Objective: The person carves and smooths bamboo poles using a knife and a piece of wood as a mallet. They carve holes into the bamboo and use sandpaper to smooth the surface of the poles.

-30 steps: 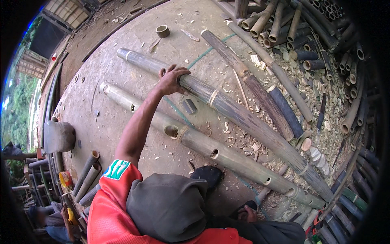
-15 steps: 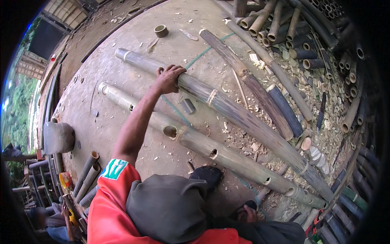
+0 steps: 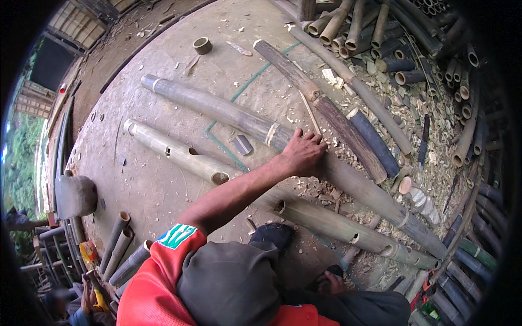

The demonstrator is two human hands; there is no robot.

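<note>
My left hand (image 3: 305, 154) is closed over the upper side of a long grey bamboo pole (image 3: 217, 110), just past its pale joint ring. The pole slants from upper left to lower right. My left forearm crosses above a second bamboo pole (image 3: 315, 217), paler and cut with several holes along its length. Low in the view, beside my dark trouser leg, my right hand (image 3: 331, 283) has its fingers curled near a small black object (image 3: 334, 270). Whatever it may hold is hidden.
A dark bamboo length (image 3: 348, 136) and a thinner pole (image 3: 375, 103) lie beyond. Wood chips (image 3: 405, 144) cover the right side below stacked bamboo tubes (image 3: 359, 27). A short bamboo ring (image 3: 202, 45) sits at the far side. Another person (image 3: 79, 301) is at lower left.
My left hand has moved right and nearer along the grey bamboo pole, past its pale joint ring. The whole view has shifted slightly; my right hand stays in place.
</note>
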